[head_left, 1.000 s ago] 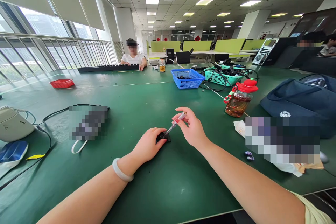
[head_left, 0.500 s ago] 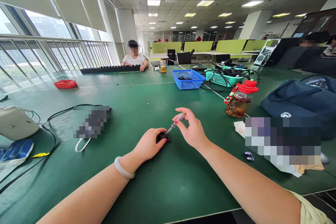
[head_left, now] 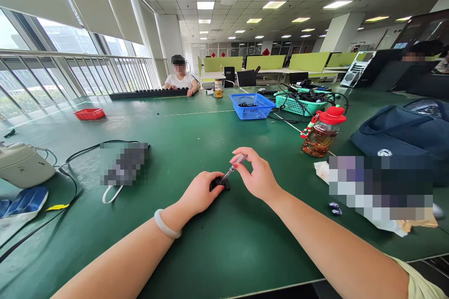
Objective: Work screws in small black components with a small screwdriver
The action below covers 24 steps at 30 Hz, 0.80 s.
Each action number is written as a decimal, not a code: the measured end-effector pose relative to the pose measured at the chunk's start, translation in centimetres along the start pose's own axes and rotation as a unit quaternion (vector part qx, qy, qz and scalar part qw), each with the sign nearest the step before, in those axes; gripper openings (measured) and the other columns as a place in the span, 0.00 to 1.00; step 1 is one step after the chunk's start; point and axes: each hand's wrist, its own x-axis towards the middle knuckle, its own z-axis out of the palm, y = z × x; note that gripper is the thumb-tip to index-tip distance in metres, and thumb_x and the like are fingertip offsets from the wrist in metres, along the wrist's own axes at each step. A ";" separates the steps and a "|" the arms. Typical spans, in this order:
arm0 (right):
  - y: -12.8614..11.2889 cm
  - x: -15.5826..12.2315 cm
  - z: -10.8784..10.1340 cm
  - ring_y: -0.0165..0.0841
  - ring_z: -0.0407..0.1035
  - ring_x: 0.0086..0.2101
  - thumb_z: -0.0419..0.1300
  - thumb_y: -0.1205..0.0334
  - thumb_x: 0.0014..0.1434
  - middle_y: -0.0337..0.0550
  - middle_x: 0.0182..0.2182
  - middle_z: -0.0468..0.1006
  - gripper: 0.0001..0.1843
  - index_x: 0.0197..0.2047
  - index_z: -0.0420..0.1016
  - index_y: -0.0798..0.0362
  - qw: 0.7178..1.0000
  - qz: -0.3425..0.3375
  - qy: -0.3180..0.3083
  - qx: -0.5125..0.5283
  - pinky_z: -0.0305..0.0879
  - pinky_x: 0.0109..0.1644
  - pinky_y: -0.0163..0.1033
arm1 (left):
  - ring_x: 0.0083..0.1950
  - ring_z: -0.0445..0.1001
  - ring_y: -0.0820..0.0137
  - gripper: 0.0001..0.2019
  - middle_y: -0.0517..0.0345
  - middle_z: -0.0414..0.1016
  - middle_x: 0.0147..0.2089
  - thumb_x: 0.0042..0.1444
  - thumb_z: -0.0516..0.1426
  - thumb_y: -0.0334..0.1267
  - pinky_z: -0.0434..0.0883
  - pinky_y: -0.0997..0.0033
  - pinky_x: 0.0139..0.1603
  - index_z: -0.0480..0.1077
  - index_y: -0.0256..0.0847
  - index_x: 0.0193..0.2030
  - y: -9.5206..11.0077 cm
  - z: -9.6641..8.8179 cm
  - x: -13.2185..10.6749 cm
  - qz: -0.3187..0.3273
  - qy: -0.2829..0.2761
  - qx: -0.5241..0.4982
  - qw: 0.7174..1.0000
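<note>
My left hand, with a pale bangle on its wrist, grips a small flat black part against the green tabletop. Thumb and fingers sit on either side of this part and cover some of it, so its kind is unclear. In my right hand is a slim screwdriver with a clear handle, pinched between thumb and fingers. It slants down to the left, and its tip meets the top of the black part. Whether a screw lies under the tip is too small to see.
Ahead stand a blue basket, a teal basket full of cables, and a red-lidded bottle. A red tray and a corded dark device are leftward. On the right lies a navy bag. A person sits across the table.
My right fingers have shifted slightly on the screwdriver's handle. The view has moved a little; the left hand still grips the black part.
</note>
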 end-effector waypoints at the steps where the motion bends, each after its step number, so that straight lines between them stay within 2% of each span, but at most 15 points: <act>1: 0.5 0.2 -0.1 0.37 0.76 0.39 0.56 0.64 0.61 0.40 0.35 0.81 0.10 0.47 0.67 0.46 0.999 0.035 0.003 0.016 0.70 0.49 0.47 | 0.46 0.75 0.61 0.14 0.55 0.79 0.43 0.57 0.56 0.39 0.72 0.60 0.50 0.74 0.46 0.50 -0.1 -0.1 0.0 0.000 -0.003 0.002 1.000; 4: 2.1 0.7 -0.2 0.38 0.78 0.38 0.59 0.59 0.58 0.40 0.33 0.81 0.09 0.42 0.66 0.47 0.988 0.137 0.017 0.069 0.70 0.48 0.48 | 0.46 0.75 0.61 0.15 0.55 0.79 0.44 0.58 0.56 0.40 0.72 0.61 0.50 0.74 0.48 0.51 -0.3 -0.1 0.1 0.002 -0.011 0.009 1.000; 7: 3.4 1.0 -0.1 0.38 0.79 0.37 0.61 0.55 0.54 0.39 0.31 0.81 0.12 0.39 0.64 0.48 0.970 0.201 0.017 0.138 0.70 0.48 0.49 | 0.47 0.75 0.61 0.15 0.55 0.79 0.46 0.59 0.55 0.40 0.72 0.62 0.50 0.74 0.48 0.52 -0.4 -0.1 0.1 0.000 -0.015 0.011 1.000; 13: 3.6 1.1 0.0 0.39 0.79 0.37 0.65 0.51 0.50 0.39 0.30 0.81 0.17 0.38 0.64 0.48 0.953 0.234 0.017 0.194 0.71 0.48 0.49 | 0.48 0.75 0.61 0.15 0.55 0.79 0.46 0.59 0.55 0.40 0.71 0.62 0.51 0.74 0.48 0.53 -0.3 -0.1 0.1 0.002 -0.023 0.010 1.000; 19: 4.5 1.0 0.3 0.35 0.75 0.28 0.69 0.46 0.45 0.37 0.26 0.77 0.22 0.34 0.66 0.50 0.936 0.291 0.047 0.191 0.72 0.38 0.44 | 0.48 0.74 0.61 0.16 0.56 0.79 0.46 0.59 0.54 0.40 0.71 0.61 0.51 0.74 0.48 0.52 -0.2 -0.1 0.2 0.008 -0.020 0.006 1.000; 22: 4.9 1.0 0.5 0.33 0.73 0.27 0.68 0.45 0.44 0.37 0.27 0.77 0.23 0.36 0.67 0.50 0.926 0.316 0.053 0.201 0.70 0.39 0.44 | 0.47 0.75 0.61 0.16 0.56 0.79 0.45 0.59 0.54 0.41 0.72 0.62 0.50 0.74 0.47 0.52 -0.2 -0.1 0.3 0.009 -0.025 0.001 1.000; 24: 4.9 0.9 0.4 0.33 0.73 0.28 0.67 0.46 0.45 0.37 0.28 0.77 0.23 0.38 0.67 0.50 0.924 0.307 0.062 0.217 0.70 0.41 0.45 | 0.47 0.75 0.61 0.16 0.55 0.79 0.45 0.59 0.54 0.42 0.72 0.63 0.50 0.74 0.47 0.52 -0.2 0.0 0.3 0.004 -0.025 0.003 1.000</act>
